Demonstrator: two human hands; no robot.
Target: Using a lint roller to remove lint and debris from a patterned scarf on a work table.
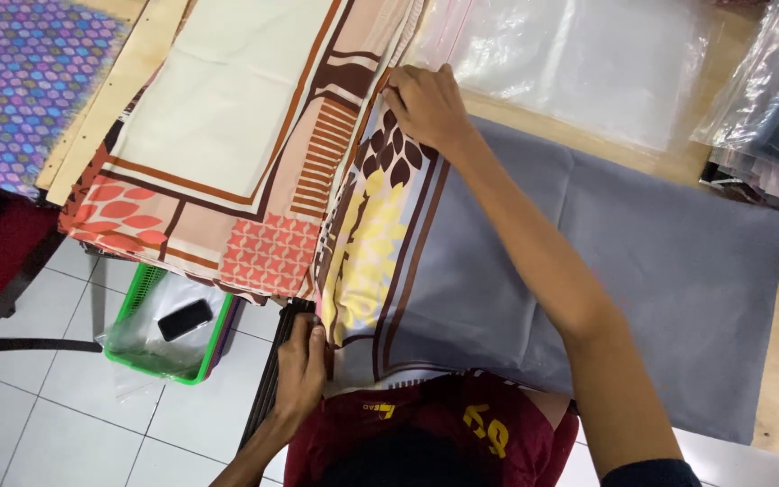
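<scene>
The grey patterned scarf (498,261) lies half-folded on the tabletop (678,162); right hand (426,104) pinches its far fold, left hand (301,365) its near edge, both grips closed. Further folding remains.

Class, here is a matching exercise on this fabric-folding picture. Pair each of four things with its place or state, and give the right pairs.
Things:
1. left hand
2. right hand
3. black phone
4. clear plastic bag

Places or states:
A. flat on the table beyond the grey cloth
B. pinching the near edge of the patterned cloth
C. lying in the green basket on the floor
D. pressing the far edge of the patterned cloth

Pairs: 1-B, 2-D, 3-C, 4-A
</scene>
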